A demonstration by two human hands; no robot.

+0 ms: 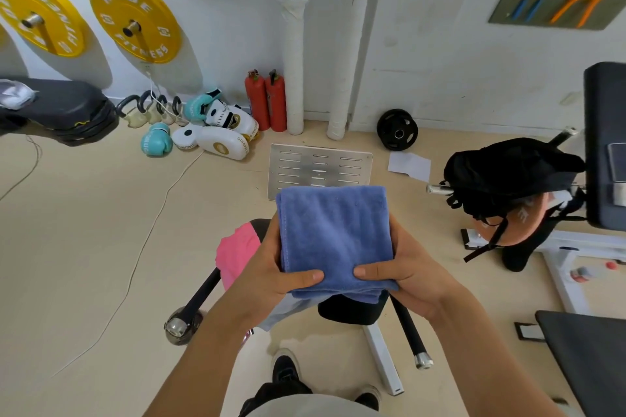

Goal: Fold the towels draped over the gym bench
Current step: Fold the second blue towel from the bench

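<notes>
Head view: left hand point(271, 267) & right hand point(410, 271) both grip folded blue towel point(333, 234), flat, above bench point(352, 310); pink towel point(237, 250) draped beside.

Both forearms reach fwd from the lower edge of the view and meet at the blue towel point(333, 237). Left hand point(271, 267) grips the towel's left side, thumb lying flat on top near its front edge, fingers under it. Right hand point(406, 276) grips the right side in the same way, thumb on top, pointing to the left thumb, tips a bit apart.
</notes>
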